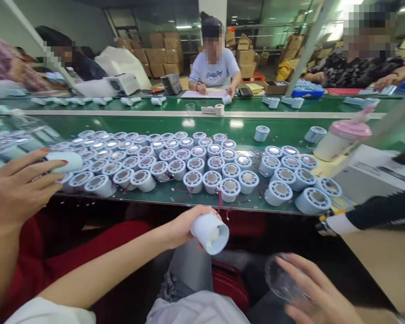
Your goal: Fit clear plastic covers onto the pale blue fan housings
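Observation:
Above my lap, my left hand (182, 227) is wrapped round a light blue cylindrical housing (202, 227). Its open end is tilted down toward me, and something whitish shows inside. Lower right, my right hand (319, 285) grips a clear round plastic cup (273, 284); motion blurs both. Just beyond my left hand, many light blue motor units (229, 190) stand in rows on the green bench, round slotted ends up, with thin red and dark wires trailing over the edge.
At the left, a co-worker's hand (18, 189) holds another blue housing (65, 162). A pink-lidded cup (340, 137) and a black-handled tool (367, 213) are on the right. Across the green conveyor (131, 120), several people sit at work, with cardboard boxes (164, 51) stacked behind.

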A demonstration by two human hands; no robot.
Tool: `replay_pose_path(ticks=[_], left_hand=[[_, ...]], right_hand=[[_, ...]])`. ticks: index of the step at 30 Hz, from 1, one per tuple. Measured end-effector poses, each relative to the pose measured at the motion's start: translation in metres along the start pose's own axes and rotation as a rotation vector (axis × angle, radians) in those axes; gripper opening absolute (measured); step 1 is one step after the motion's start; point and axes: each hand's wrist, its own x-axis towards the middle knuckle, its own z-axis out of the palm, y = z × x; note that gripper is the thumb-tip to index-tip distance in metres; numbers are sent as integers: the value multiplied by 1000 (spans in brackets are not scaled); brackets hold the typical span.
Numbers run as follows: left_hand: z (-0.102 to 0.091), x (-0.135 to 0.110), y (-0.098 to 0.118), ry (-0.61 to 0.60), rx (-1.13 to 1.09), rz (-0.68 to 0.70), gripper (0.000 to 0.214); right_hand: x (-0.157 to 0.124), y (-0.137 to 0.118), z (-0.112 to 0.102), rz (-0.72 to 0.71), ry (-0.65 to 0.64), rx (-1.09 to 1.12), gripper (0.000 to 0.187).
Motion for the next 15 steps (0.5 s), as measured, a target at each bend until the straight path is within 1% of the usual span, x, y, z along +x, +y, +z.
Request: replay_pose_path(ticks=[2, 4, 5, 7, 9, 11, 12, 14, 15], left_hand=[[29, 19, -2, -209, -22, -65, 41], [48, 34, 0, -398, -3, -115, 34], [54, 40, 3, -470, 16, -127, 30], [63, 48, 10, -565, 58, -125, 24], [69, 53, 17, -643, 154, -107, 21], [73, 55, 22, -679, 299, -80, 23], [74, 56, 24, -667, 370, -54, 24], [75, 56, 25, -601, 464, 48, 22], [75, 55, 25, -549, 492, 115, 21]], right_hand=[[7, -7, 8, -41, 17, -133, 46], [18, -13, 13, -32, 61, -318, 50], [23, -15, 13, 0, 76, -404, 51], [29, -15, 11, 76, 65, -507, 53], [29, -12, 6, 132, 8, -532, 48], [24, -8, -1, 178, -61, -479, 35], [21, -6, -5, 202, -97, -426, 29], [16, -4, -11, 260, -164, -265, 21], [14, -4, -14, 290, -192, -168, 21]])
